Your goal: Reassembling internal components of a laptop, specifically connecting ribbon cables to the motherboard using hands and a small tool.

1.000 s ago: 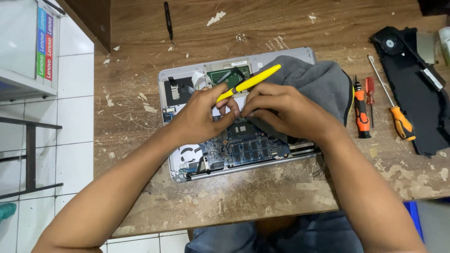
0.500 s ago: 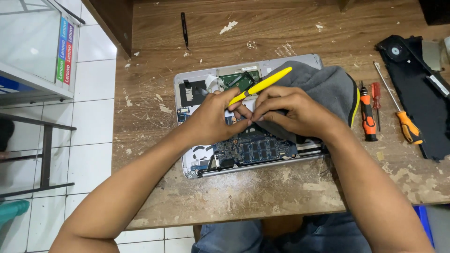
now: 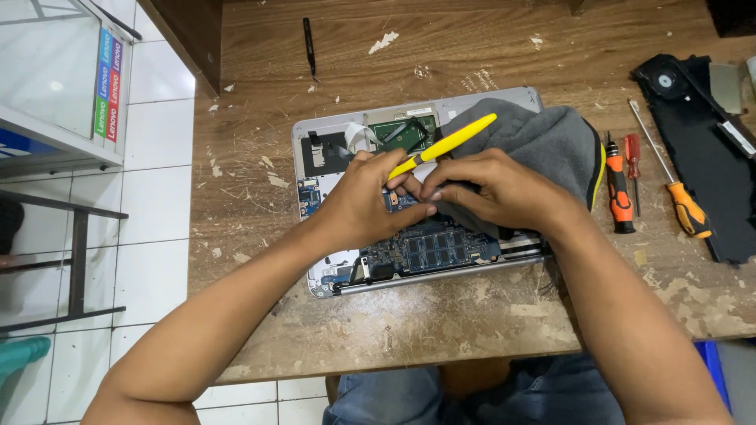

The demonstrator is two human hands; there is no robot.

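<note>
An opened silver laptop base (image 3: pixel 331 145) lies on a worn wooden table (image 3: pixel 441 47), its blue circuit board (image 3: pixel 429 250) exposed. My left hand (image 3: pixel 362 206) grips a yellow pry tool (image 3: pixel 449 143) that slants up to the right, its lower tip hidden between my fingers. My right hand (image 3: pixel 496 191) rests against the left one, fingertips pressed on the board near the tool's tip. A grey cloth (image 3: pixel 543 142) with a yellow edge covers the laptop's right part, under my right hand.
Two screwdrivers with orange and red handles (image 3: pixel 620 185) lie right of the cloth, and a longer orange-handled one (image 3: pixel 677 197) beside them. A black panel with a fan (image 3: pixel 701 118) sits at the far right. Black tweezers (image 3: pixel 310 46) lie at the back. A glass cabinet (image 3: pixel 55 79) stands left.
The view has shifted so the laptop sits further right and lower. Both hands stay together over the board with the yellow tool held at the same slant.
</note>
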